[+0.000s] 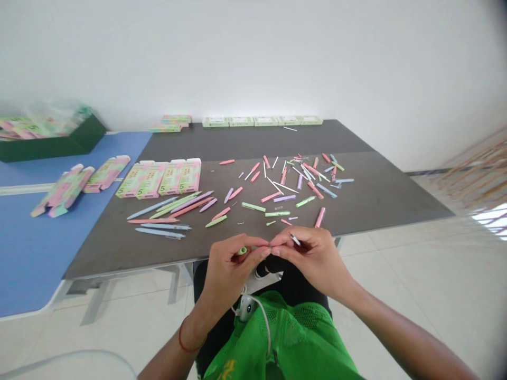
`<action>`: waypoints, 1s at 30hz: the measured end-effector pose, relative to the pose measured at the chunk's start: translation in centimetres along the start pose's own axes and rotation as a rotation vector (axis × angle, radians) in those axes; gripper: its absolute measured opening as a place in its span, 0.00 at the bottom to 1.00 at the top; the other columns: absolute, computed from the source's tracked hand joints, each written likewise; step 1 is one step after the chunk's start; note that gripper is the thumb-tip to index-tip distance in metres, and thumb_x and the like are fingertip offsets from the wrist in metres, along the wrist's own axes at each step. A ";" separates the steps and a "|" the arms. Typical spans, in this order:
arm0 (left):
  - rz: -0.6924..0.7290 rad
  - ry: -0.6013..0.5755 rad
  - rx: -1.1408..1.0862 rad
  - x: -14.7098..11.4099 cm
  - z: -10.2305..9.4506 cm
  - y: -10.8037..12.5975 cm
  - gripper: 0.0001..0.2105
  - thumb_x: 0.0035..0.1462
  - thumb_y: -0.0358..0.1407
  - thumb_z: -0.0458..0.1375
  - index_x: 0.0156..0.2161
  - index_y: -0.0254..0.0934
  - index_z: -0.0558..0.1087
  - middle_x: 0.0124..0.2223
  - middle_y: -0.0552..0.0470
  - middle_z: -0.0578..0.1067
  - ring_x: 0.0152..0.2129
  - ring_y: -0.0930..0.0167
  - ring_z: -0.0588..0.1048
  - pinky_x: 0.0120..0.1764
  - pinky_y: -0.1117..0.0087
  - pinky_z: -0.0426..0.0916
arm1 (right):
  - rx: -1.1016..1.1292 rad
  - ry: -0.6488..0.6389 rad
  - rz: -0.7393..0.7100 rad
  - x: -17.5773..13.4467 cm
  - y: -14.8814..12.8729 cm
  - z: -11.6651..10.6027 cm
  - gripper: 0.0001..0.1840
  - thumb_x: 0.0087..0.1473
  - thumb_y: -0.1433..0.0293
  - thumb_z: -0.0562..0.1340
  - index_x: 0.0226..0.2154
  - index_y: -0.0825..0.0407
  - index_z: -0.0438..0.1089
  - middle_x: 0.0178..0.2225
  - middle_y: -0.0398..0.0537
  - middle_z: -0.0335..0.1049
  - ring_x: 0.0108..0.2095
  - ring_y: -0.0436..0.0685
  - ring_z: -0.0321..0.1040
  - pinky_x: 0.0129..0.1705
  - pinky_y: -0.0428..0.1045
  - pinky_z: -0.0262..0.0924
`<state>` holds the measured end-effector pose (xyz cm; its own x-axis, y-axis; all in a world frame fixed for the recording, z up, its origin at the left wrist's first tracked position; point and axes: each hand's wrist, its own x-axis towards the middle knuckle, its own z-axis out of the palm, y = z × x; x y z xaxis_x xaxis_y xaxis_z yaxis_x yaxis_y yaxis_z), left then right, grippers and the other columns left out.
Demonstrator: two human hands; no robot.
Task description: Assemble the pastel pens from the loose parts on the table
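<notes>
Both my hands meet just over the table's near edge, fingertips pinched together around something too small to make out. In the curled fingers of my left hand (233, 264) sits a green pen barrel (241, 251), its open end showing. My right hand (309, 256) is closed too, with a thin white pen refill (294, 239) sticking out between its fingers. Beyond them lie loose pen parts: green barrels (278, 214), a pink barrel (320, 217), a purple barrel (284, 198) and white refills (285, 187). Left of these, several whole pens (163, 233) in blue, green, purple and pink lie side by side.
Flat pen boxes (170, 179) stand in a row at the left of the dark table (380, 195). More boxes (263, 121) line the back by the wall. On the blue table (24, 253) are loose cartons (63, 190) and a dark green bin (51, 148).
</notes>
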<state>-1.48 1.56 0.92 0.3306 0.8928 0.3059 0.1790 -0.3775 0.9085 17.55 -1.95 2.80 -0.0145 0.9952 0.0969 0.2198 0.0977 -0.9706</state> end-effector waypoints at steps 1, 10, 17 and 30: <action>-0.003 -0.003 0.018 0.0 0.0 0.0 0.03 0.63 0.33 0.66 0.37 0.40 0.83 0.26 0.59 0.75 0.18 0.78 0.61 0.22 0.74 0.53 | -0.022 -0.004 -0.012 0.0 0.1 -0.1 0.10 0.60 0.62 0.71 0.32 0.52 0.80 0.25 0.43 0.73 0.25 0.51 0.64 0.26 0.47 0.56; 0.090 0.062 0.224 -0.5 -1.0 0.3 0.04 0.67 0.32 0.62 0.39 0.39 0.80 0.30 0.57 0.77 0.21 0.77 0.67 0.22 0.76 0.56 | -0.528 -0.151 -0.394 -0.5 -0.8 -3.5 0.17 0.74 0.71 0.53 0.53 0.53 0.76 0.42 0.53 0.79 0.40 0.58 0.74 0.44 0.52 0.66; 0.151 0.040 0.235 -0.5 -0.6 0.8 0.05 0.68 0.33 0.62 0.39 0.38 0.79 0.29 0.57 0.76 0.21 0.77 0.68 0.23 0.77 0.59 | -0.618 -0.160 -0.465 -1.3 -1.0 -3.2 0.14 0.71 0.74 0.55 0.49 0.52 0.77 0.40 0.53 0.80 0.36 0.58 0.74 0.40 0.52 0.65; 0.132 0.028 0.191 -0.8 -0.2 0.6 0.04 0.68 0.32 0.62 0.39 0.38 0.79 0.29 0.57 0.76 0.20 0.79 0.67 0.21 0.78 0.58 | -0.631 -0.170 -0.466 -1.1 -0.6 -2.7 0.14 0.72 0.74 0.55 0.48 0.53 0.77 0.38 0.52 0.80 0.35 0.57 0.73 0.39 0.52 0.65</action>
<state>-1.80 0.68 1.26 0.3371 0.8381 0.4289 0.3085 -0.5288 0.7907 20.08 -3.13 3.92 -0.3781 0.8456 0.3769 0.6641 0.5313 -0.5259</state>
